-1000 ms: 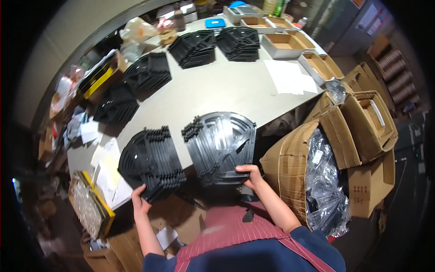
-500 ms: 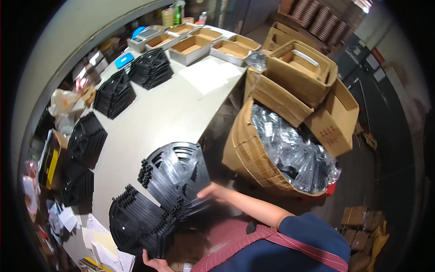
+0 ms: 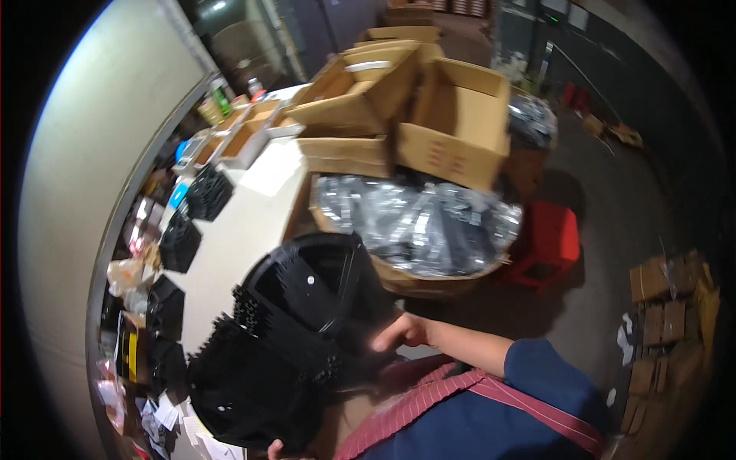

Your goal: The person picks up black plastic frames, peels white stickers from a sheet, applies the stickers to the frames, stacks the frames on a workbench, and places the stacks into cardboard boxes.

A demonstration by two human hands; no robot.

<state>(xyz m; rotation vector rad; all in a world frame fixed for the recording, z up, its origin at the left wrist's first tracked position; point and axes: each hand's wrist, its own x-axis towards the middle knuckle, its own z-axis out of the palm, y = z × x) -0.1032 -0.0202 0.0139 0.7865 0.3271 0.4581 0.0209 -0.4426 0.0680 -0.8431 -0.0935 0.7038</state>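
Two stacks of fan-shaped black plastic parts are held side by side in front of me, the right stack (image 3: 310, 287) against the left stack (image 3: 249, 391). My right hand (image 3: 402, 331) is closed on the outer edge of the right stack. At the lower edge, my left hand (image 3: 277, 449) grips the near side of the left stack; only its fingertips show. Both stacks overlap the table's near right edge in the view. More black stacks (image 3: 182, 239) stand in a row along the table's left side.
A pale table (image 3: 222, 253) stretches away on the left, with small trays (image 3: 249, 142) at its far end. Beyond the held stacks stands a large carton (image 3: 429, 285) of clear-wrapped parts, with open cardboard boxes (image 3: 452, 115) on it. A red stool (image 3: 556, 238) and flat cartons (image 3: 663, 326) stand right.
My view has turned to the right, bringing the red stool into sight. Both held stacks have moved with me toward the big carton and tilted. My hands keep their hold.
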